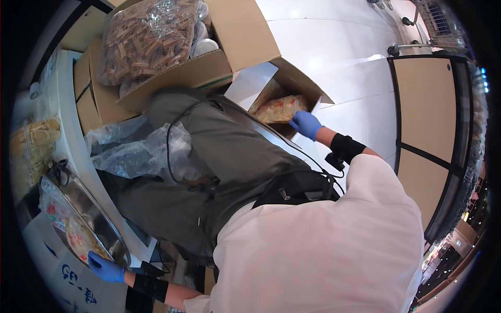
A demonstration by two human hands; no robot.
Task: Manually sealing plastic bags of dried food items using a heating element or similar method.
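Observation:
My right hand (307, 124), in a blue glove, grips the near corner of a clear bag of pale yellow food pieces (280, 109) with red print. That bag is in an open cardboard box (303, 80) beside my leg. At the lower left, my blue-gloved left hand (105, 269) has its curled fingers at the end of another clear bag with red print (78, 236). This second bag lies along a shiny metal tray (94, 203); its contents look pale yellow. The fingertips of my left hand are partly hidden.
A large bag of brown chunks (150, 39) and lidded plastic tubs (203, 47) fill a cardboard carton (180, 74). Crumpled clear plastic (145, 150) lies by my legs. A cabinet (424, 109) and wheeled cart (434, 23) stand right. A black cable crosses my lap.

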